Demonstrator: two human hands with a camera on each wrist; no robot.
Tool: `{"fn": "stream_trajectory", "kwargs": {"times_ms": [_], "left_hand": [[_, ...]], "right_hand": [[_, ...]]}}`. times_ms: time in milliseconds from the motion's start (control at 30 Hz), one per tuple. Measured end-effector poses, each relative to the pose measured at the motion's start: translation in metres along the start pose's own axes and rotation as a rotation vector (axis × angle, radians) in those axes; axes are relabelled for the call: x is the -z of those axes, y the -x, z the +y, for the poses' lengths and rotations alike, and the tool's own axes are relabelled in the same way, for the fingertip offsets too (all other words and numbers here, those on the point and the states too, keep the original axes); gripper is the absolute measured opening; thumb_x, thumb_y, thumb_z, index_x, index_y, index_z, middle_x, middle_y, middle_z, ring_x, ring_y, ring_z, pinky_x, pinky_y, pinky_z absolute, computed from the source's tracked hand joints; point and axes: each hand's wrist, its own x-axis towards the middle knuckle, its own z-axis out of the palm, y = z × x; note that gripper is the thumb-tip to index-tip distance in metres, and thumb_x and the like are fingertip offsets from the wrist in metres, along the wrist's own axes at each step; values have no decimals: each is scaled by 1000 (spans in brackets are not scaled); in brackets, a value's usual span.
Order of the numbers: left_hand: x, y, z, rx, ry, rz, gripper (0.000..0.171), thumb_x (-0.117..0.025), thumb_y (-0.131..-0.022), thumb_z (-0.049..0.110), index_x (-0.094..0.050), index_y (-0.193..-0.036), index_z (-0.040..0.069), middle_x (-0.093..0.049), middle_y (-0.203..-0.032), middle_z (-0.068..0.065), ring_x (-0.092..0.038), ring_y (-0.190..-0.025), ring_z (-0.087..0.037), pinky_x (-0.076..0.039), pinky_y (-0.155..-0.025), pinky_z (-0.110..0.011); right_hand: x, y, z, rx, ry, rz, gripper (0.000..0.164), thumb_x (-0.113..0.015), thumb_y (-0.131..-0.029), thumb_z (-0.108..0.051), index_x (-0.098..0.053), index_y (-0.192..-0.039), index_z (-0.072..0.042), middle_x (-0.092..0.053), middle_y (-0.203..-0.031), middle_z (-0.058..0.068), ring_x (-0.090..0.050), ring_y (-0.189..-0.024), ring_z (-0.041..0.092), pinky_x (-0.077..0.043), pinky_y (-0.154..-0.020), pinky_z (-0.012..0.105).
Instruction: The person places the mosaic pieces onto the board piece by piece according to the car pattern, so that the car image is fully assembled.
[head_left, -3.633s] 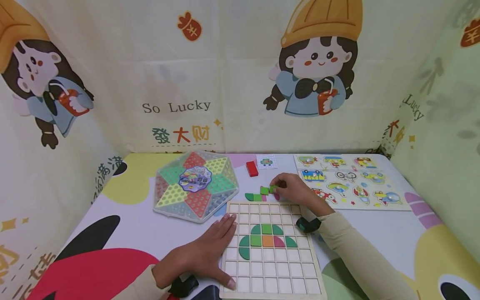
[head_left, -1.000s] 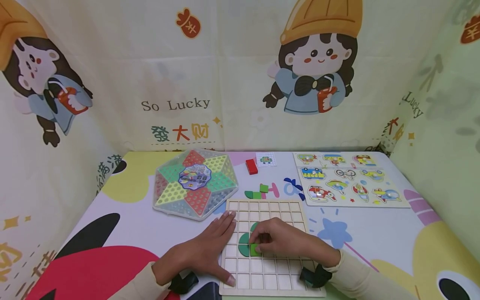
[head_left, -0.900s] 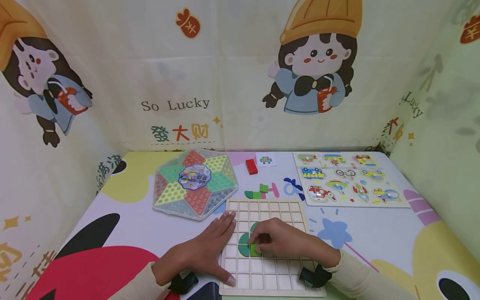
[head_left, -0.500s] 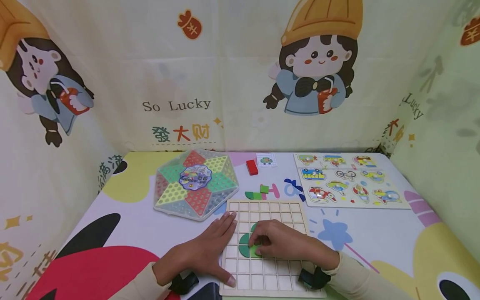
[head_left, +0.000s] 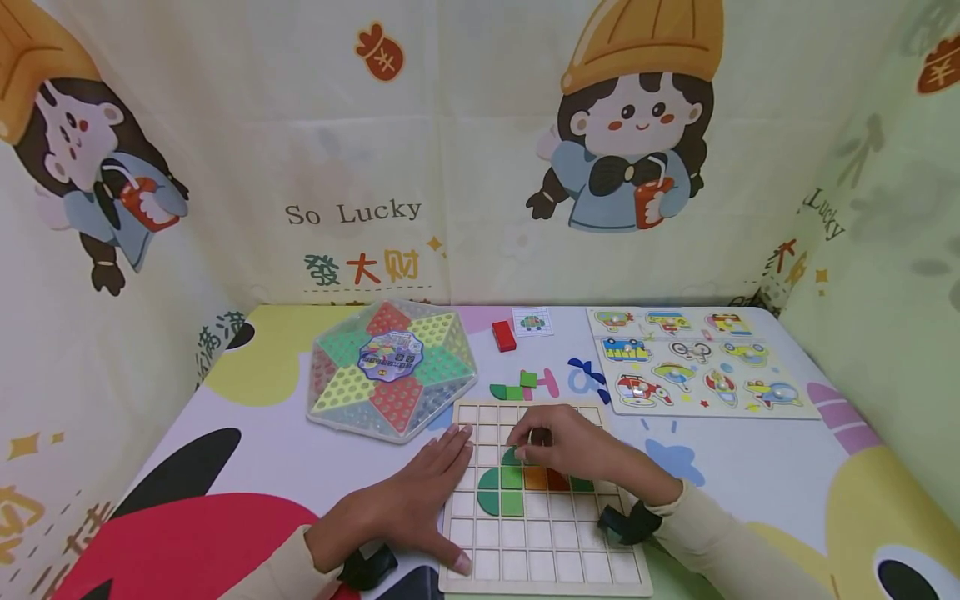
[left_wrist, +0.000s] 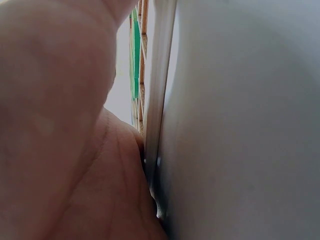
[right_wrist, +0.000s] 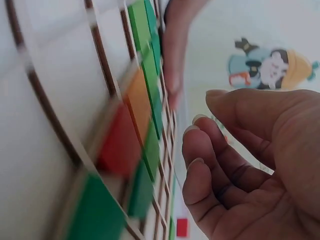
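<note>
A wooden grid board [head_left: 555,587] lies in front of me in the head view. My left hand [head_left: 408,504] rests along its left edge, fingers straight and thumb at the lower corner. Over the upper cells hovers my right hand [head_left: 566,446], holding nothing; the right wrist view shows a gap between thumb and loosely bent fingers. A light green square [head_left: 512,503] sits in a cell beside dark green quarter-circle pieces [head_left: 488,502]. The orange square [head_left: 535,479] and a red piece [right_wrist: 120,140] lie partly under the right hand, which hides some other pieces.
Behind the board lie loose green pieces [head_left: 528,380] and dark blue pieces [head_left: 585,367]. Farther back are a red block [head_left: 504,336] and a pattern card [head_left: 532,322]. A hexagonal game box [head_left: 393,408] stands left, a vehicle puzzle board [head_left: 705,404] right.
My right hand brought a green square from behind the board, pressed it into a cell, let go, and has moved up and away. My left hand has stayed in place.
</note>
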Motion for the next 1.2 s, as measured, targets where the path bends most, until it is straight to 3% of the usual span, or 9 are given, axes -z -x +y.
{"fn": "stream_trajectory", "kwargs": {"times_ms": [300, 500, 700, 900, 1200], "left_hand": [[0, 1, 0, -8, 10, 3, 126, -67, -71, 75, -8, -156, 4, 8, -162, -8, 12, -147, -26, -4, -115, -53], [0, 2, -1, -1, 8, -5, 127, -66, -70, 76, -7, -156, 5, 9, -162, -7, 13, -146, -25, -4, -115, -52], [-1, 2, -1, 11, 1, -9, 127, -65, -69, 78, -7, -156, 6, 9, -162, -7, 13, -146, -24, -4, -115, -52], [-1, 3, -1, 8, 3, -8, 127, -67, -69, 76, -7, -156, 5, 9, -162, -7, 13, -146, -25, -4, -115, -52], [-1, -2, -1, -3, -6, -3, 127, -66, -70, 77, -5, -156, 6, 11, -162, -6, 14, -146, -23, -3, -115, -51]], "right_hand": [[22, -17, 19, -73, 33, 179, 11, -70, -90, -8, -73, -100, -9, -64, -85, -7, -54, -76, 16, -48, -67, 25], [29, -29, 34, -152, 26, 250, 10, -71, -90, -9, -74, -100, -7, -67, -89, 0, -58, -79, 17, -51, -72, 29], [33, -37, 44, -235, 3, 288, 18, -69, -90, -6, -72, -107, -3, -67, -98, 3, -59, -87, 20, -52, -78, 31], [35, -43, 48, -283, -29, 290, 20, -67, -91, -6, -71, -110, -3, -65, -100, 6, -59, -90, 24, -54, -70, 30], [37, -52, 58, -289, 2, 291, 20, -68, -90, -6, -71, -110, -3, -65, -102, 7, -58, -89, 23, -52, -71, 30]]}}
